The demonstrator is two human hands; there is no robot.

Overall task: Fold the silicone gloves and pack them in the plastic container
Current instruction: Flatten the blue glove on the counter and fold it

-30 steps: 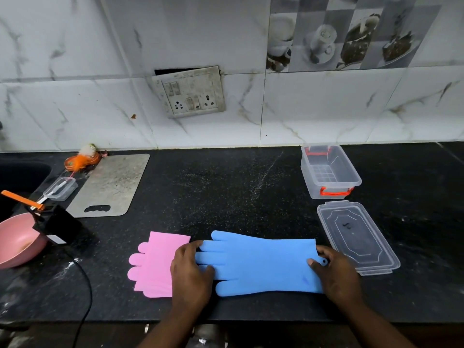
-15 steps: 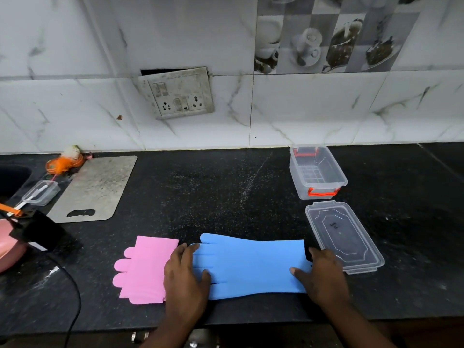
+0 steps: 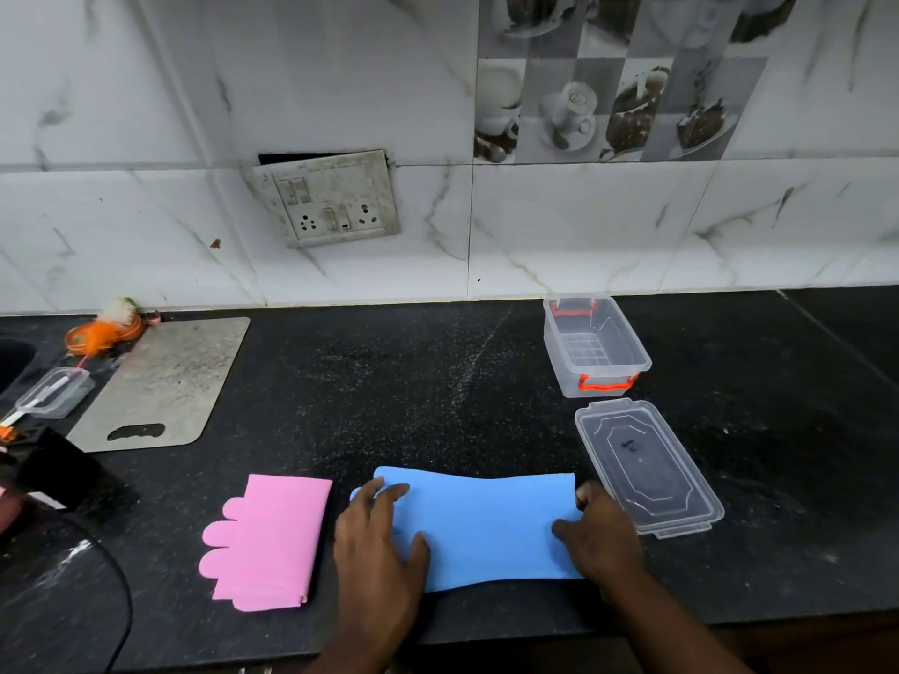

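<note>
Folding flat blue silicone glove [image 3: 486,522] at 6 o'clock on black bench [image 3: 389,406] | left hand [image 3: 377,542] flat, right hand [image 3: 601,537] seemingly pinching cuff | clear plastic container [image 3: 596,347] at 2 o'clock | risk: springy silicone unfolding once released

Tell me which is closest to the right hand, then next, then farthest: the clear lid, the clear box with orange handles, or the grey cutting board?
From the right hand:
1. Clear lid, just beside it on the right.
2. Clear box, farther back, behind the lid.
3. Grey cutting board, far off on the left side of the counter.
</note>
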